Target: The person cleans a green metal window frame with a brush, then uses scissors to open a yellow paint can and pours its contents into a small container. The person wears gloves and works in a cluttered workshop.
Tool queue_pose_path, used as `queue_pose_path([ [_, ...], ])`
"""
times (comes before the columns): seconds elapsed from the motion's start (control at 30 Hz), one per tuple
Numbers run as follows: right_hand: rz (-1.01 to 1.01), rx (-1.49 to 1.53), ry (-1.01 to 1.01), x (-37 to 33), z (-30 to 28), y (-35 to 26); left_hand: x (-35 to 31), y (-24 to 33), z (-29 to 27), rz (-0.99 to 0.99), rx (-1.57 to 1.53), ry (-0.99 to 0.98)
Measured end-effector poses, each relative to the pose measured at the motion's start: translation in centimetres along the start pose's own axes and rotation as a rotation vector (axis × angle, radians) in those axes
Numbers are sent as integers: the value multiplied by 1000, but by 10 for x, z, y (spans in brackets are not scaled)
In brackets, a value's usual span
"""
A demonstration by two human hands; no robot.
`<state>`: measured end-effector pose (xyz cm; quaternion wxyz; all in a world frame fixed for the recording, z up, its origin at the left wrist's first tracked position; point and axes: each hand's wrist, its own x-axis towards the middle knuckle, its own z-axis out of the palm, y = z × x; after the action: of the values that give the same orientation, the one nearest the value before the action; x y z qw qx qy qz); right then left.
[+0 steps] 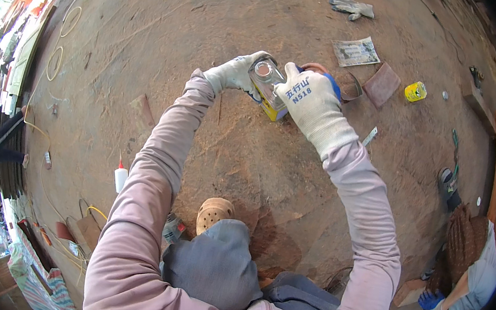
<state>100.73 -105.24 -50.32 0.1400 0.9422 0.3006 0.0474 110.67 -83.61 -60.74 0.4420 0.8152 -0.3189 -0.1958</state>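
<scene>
My left hand [239, 74], in a white work glove, grips a rectangular metal tin [273, 104] with a yellow lower part and a round cap on its silvery top. The tin is tilted. My right hand [309, 98], gloved the same way, is closed just right of it, with the thumb side against or very near the tin's edge. A curved reddish-brown piece [315, 68] shows at the far side of this hand, by the glove's blue palm; the fingers themselves are mostly hidden. Right beside it is a curled brown sheet [352, 87].
Farther right lie a printed sheet [356, 51], a reddish-brown sheet [382, 85], a yellow can [415, 91] and a loose glove [351, 7]. A white squeeze bottle [120, 178] stands by my left arm. A hose [54, 64] runs along the left. Another person's blue-gloved hand [430, 300] is at lower right.
</scene>
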Motion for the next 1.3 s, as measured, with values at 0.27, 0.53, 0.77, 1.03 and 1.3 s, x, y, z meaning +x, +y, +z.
queue_pose_path([
  [0.27, 228, 449, 225, -24, 35, -14, 2, 7, 3, -94, 40, 26],
  [0.53, 401, 693, 328, -30, 66, -33, 1, 3, 9, -106, 52, 58],
  [0.77, 479, 743, 355, -32, 70, -44, 1, 6, 10, -97, 107, 73],
  [1.03, 649, 1177, 234, -39, 37, -14, 1, -2, 13, -115, 167, 98],
  [1.3, 791, 917, 533, -127, 34, 58, -19, -8, 40, -151, 96, 350],
])
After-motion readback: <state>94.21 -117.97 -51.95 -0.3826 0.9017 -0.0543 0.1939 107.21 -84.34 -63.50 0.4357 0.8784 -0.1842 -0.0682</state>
